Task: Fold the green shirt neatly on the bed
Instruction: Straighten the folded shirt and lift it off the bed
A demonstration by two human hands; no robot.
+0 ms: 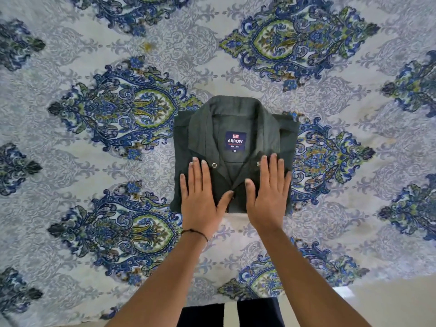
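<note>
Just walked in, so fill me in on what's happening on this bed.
A person is folding a dark green shirt on a bed covered by a blue paisley-patterned sheet. The shirt is already a compact rectangle, collar up, with its Arrow label showing. The left hand and right hand lie flat, fingers spread, on its near half, apparently pressing it smooth.

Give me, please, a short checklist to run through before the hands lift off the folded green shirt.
1. Green shirt folded into a compact rectangle: ok.
2. Collar and label face up and centred: ok.
3. Left hand and right hand lie flat on the lower half: ok.
4. Near edge straight: cannot tell, hands cover it.
5. Shirt fully on the bedsheet: ok.
6. Sleeves tucked underneath: cannot tell.
</note>
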